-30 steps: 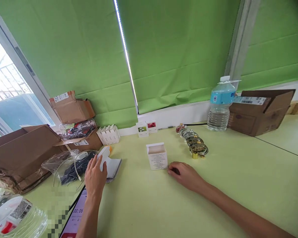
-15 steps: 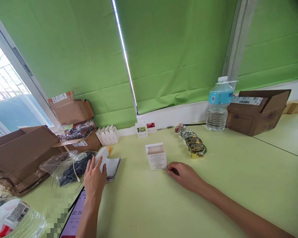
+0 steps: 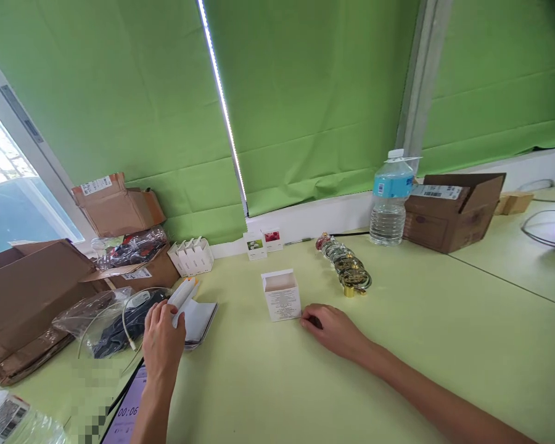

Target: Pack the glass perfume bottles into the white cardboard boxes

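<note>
An open white box (image 3: 282, 301) with printed text stands upright on the green table. Beside its lower right corner is my right hand (image 3: 328, 327), fingers curled and closed; whatever they may hold is hidden. At the left, my left hand (image 3: 165, 333) has its fingers bent over the near end of a white roll-like object (image 3: 184, 292) with an orange tip. Next to it lies a stack of flat white cartons (image 3: 200, 322). A row of ringed metallic pieces (image 3: 349, 266) lies behind and right of the box.
Small white boxes (image 3: 192, 256) and two picture cards (image 3: 255, 245) stand at the back. A water bottle (image 3: 389, 203) and a cardboard box (image 3: 451, 216) are back right. Cardboard boxes (image 3: 37, 296), bagged items (image 3: 120, 327) and a phone (image 3: 128, 410) are left.
The camera view has shifted, moving the scene leftward. My left hand's fingers have drawn in and bent more over the white roll-like object. My right hand stays by the white box.
</note>
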### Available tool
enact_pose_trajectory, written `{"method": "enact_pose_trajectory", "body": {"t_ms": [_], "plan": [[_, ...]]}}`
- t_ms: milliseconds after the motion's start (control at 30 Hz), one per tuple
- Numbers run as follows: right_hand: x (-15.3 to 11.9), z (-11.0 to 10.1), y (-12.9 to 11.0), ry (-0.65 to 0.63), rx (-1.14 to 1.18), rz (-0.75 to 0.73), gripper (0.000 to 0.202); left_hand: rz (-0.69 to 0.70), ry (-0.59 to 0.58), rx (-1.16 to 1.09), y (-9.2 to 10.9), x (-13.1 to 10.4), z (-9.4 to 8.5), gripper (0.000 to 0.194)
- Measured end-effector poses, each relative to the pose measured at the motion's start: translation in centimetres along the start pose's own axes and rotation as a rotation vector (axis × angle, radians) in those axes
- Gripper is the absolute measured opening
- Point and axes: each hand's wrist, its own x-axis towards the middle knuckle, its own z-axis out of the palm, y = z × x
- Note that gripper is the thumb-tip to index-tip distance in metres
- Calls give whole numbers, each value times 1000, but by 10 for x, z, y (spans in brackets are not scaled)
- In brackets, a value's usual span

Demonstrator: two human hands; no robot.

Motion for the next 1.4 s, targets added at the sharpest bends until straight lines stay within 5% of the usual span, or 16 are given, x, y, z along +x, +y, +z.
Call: {"method": "enact_pose_trajectory", "body": {"t_ms": [233, 500, 800, 1000, 1167, 1300, 1400], "plan": [[-1, -2, -2, 5, -16, -9, 22, 71, 33, 44, -7, -5, 11, 33], [0, 2, 0, 25, -39, -38, 20, 39, 220, -209, 21, 3, -18, 29], [-6, 1, -8, 17, 50, -95, 22, -305, 364, -389, 49, 4, -50, 40], [-23, -4, -39, -140, 448, -132, 22, -421, 382, -468, 72, -6, -61, 48], [-34, -22, -64, -397, 949, -139, 54, -319, 310, -584, 101, -25, -64, 43], [-33, -25, -69, -297, 1152, -123, 40, -85, 369, -675, 114, -41, -58, 40], [-29, -23, -65, -227, 1220, -108, 37, 236, 244, -824, 117, -44, -57, 47]]}}
